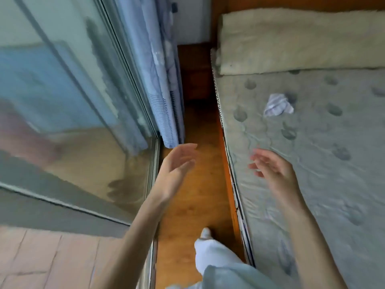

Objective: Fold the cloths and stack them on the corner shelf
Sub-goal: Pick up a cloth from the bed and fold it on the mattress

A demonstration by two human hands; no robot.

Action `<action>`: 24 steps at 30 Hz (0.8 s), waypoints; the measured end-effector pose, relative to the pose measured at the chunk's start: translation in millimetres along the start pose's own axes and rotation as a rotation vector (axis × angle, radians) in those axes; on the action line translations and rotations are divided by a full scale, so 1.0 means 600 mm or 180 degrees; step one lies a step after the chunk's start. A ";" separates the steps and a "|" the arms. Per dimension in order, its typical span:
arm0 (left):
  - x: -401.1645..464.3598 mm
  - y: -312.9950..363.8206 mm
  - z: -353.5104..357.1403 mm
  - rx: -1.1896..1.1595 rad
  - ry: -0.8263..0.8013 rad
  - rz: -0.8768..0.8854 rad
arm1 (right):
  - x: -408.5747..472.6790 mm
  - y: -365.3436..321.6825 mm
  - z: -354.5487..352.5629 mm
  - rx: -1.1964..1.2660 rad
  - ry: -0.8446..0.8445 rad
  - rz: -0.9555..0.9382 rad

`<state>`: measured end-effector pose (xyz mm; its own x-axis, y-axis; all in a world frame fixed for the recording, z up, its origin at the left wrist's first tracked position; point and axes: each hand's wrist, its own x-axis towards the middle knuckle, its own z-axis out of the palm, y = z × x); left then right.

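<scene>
1. Reaching forward with both hands empty: left hand point(177, 163) is hanging over the wooden floor point(187, 205) strip with fingers straight and spread, holding nothing; right hand point(270, 167) is hovering over the near edge of the mattress point(312, 163), fingers loosely spread, also holding nothing.
2. The cloth point(278, 105) is lying crumpled on the mattress, well ahead of the right hand and slightly to its outer side, further still from the left hand.
3. It's looking small, thin and striped, though the frame is blurry, so I'm guessing at the pattern.
4. Judging handling: light, limp, no stiffness; it's going to sag and bunch when lifted, not slip or break.
5. Suggesting a pinch on two corners or one edge, one per hand, then shaking it flat on the mattress before folding.
6. Corner shelf isn't showing from here; a bolster point(302, 44) is lying beyond the cloth.
</scene>
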<state>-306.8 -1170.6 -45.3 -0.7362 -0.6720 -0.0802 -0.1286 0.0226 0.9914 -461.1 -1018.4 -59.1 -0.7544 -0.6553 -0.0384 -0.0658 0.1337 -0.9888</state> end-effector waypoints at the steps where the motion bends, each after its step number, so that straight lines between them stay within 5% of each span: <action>1: 0.049 0.013 0.008 0.0074 -0.0123 0.0057 | 0.045 -0.008 -0.008 0.0008 0.0054 0.0000; 24: 1.020 0.087 0.035 0.0373 -0.1591 0.0244 | 0.803 0.009 0.018 0.0277 0.1649 0.0326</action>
<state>-778.1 -1565.3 -44.8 -0.9702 -0.2300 -0.0757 -0.1144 0.1598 0.9805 -817.7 -1341.2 -84.5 -0.9792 -0.1863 -0.0810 0.0629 0.1011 -0.9929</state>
